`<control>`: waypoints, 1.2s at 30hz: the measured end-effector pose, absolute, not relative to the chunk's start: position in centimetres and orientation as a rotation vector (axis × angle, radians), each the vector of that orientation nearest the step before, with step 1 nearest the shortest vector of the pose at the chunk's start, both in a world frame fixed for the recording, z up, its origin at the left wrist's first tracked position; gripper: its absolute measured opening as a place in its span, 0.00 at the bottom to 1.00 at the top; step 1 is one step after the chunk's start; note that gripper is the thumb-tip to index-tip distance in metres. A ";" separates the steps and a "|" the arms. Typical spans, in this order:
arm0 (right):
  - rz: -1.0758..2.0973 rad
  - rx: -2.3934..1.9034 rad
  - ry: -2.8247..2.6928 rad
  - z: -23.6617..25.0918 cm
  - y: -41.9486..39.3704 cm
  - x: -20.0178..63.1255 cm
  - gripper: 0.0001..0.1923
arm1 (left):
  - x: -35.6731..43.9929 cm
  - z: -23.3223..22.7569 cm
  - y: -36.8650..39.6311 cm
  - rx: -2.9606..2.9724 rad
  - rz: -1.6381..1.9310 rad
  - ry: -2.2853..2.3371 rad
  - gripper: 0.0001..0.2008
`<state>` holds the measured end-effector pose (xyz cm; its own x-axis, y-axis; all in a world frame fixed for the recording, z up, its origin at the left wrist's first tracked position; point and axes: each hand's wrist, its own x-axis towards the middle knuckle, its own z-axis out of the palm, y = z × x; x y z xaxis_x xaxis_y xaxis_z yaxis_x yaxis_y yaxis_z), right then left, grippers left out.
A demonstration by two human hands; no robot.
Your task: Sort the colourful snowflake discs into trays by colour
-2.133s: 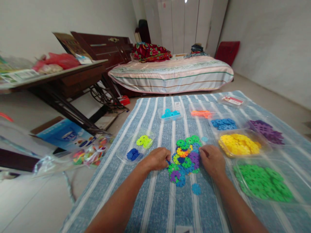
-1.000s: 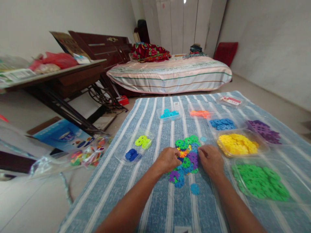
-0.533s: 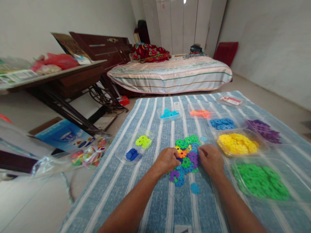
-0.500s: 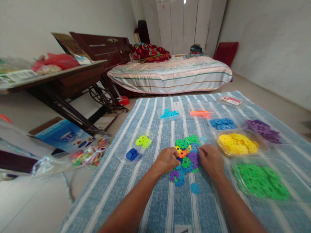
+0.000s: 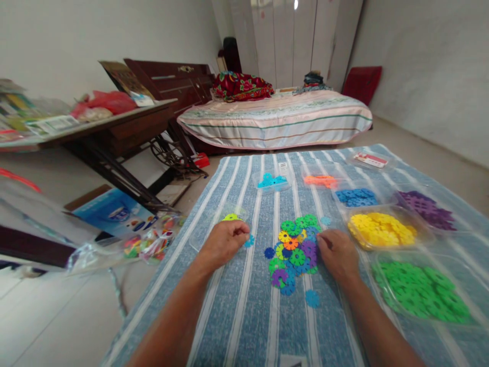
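My left hand (image 5: 225, 243) is closed in a pinch over the right side of a clear tray (image 5: 195, 239), hiding most of it. A light blue snowflake disc (image 5: 249, 241) shows at its fingertips. Lime snowflake discs (image 5: 231, 217) peek out behind the hand. A loose pile of mixed snowflake discs (image 5: 297, 256) lies on the striped cloth between my hands. My right hand (image 5: 338, 253) rests at the pile's right edge with curled fingers; whatever they hold is hidden. Just left of the pile lies a dark blue disc (image 5: 269, 253), and a single blue disc (image 5: 312, 298) lies in front.
Clear trays stand to the right with green discs (image 5: 424, 288), yellow discs (image 5: 382, 229), blue discs (image 5: 355, 197) and purple discs (image 5: 428, 210). Farther back are cyan discs (image 5: 272, 180) and orange discs (image 5: 320, 181) in trays, plus a clear lid (image 5: 370, 160). A bed (image 5: 275, 120) stands beyond the table.
My left hand has moved left from the pile to the tray of lime discs, with a light blue disc now at its fingertips. My right hand stays beside the pile. The view has shifted slightly.
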<state>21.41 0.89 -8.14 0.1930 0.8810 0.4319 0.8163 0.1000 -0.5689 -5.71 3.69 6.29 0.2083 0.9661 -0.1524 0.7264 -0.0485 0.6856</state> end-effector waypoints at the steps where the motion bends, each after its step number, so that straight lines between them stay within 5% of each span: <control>1: 0.106 -1.705 -1.614 -8.1 0.9 21.4 0.13 | -6.5 6.7 3.7 1.829 0.474 1.619 0.08; 9: 0.095 -1.699 -1.616 -8.2 0.9 21.3 0.13 | -9.0 6.6 3.9 1.764 0.476 1.701 0.09; 18: 0.136 -1.713 -1.601 -8.4 0.9 21.1 0.13 | -2.3 4.4 11.3 1.890 0.654 1.724 0.04; 24: 0.145 -1.707 -1.590 -8.4 0.8 21.1 0.13 | 1.3 7.6 17.9 1.915 0.744 1.880 0.13; 29: 0.148 -1.727 -1.596 -8.1 0.9 21.1 0.13 | 1.0 6.4 14.2 2.098 0.429 1.690 0.05; 36: 0.126 -1.721 -1.607 -7.9 0.9 21.2 0.13 | -1.1 3.0 6.6 2.429 -0.378 1.393 0.05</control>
